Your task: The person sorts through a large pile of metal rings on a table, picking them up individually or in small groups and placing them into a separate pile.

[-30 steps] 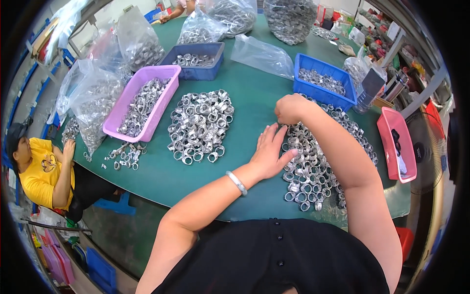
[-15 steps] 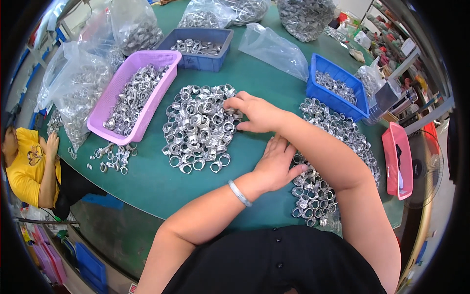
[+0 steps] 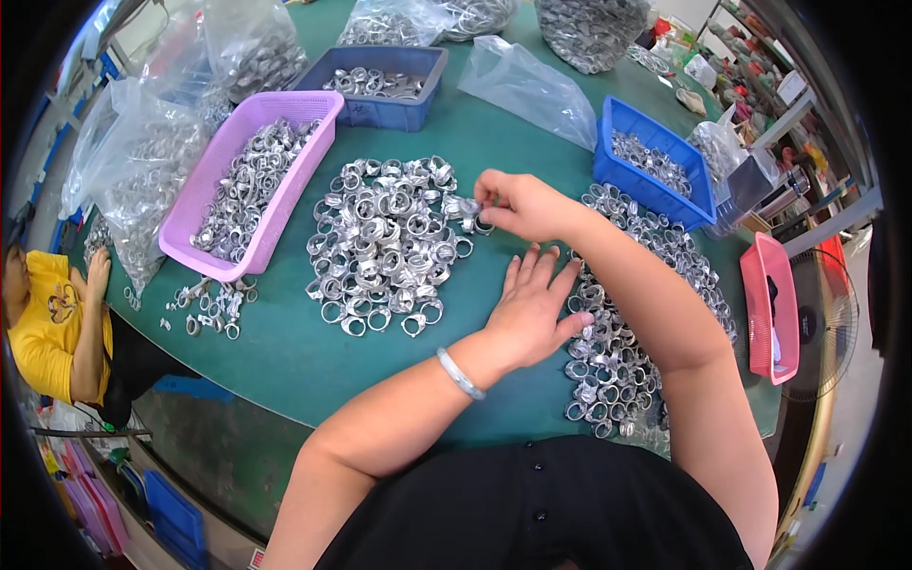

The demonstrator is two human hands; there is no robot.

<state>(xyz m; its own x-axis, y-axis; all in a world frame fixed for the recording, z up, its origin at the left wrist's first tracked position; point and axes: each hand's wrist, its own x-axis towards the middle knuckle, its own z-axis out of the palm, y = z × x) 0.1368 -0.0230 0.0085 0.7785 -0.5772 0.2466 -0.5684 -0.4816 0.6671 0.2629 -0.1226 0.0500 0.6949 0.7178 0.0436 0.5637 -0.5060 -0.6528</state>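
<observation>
A heap of silvery metal rings (image 3: 385, 237) lies on the green tabletop in front of me. At its right edge my right hand (image 3: 522, 204) is pinched, thumb and fingers closed on a metal ring (image 3: 484, 224); other rings touch the fingertips. Below it my left hand (image 3: 530, 313) rests flat, fingers spread, holding nothing, with a pale bangle (image 3: 460, 374) on its wrist. Its thumb reaches the edge of a second spread of rings (image 3: 613, 380), which runs partly beneath my right forearm.
Ring-filled baskets stand beyond: a purple basket (image 3: 258, 266), a grey-blue bin (image 3: 382, 112) and a blue basket (image 3: 698, 215). Clear plastic bags (image 3: 142, 176) crowd the far left. A pink basket (image 3: 760, 313) sits at the right edge. A person in yellow (image 3: 52, 328) sits at left.
My right hand has drawn slightly right, away from the heap, with rings at its fingertips. My left hand's fingers have spread a little, staying almost in place.
</observation>
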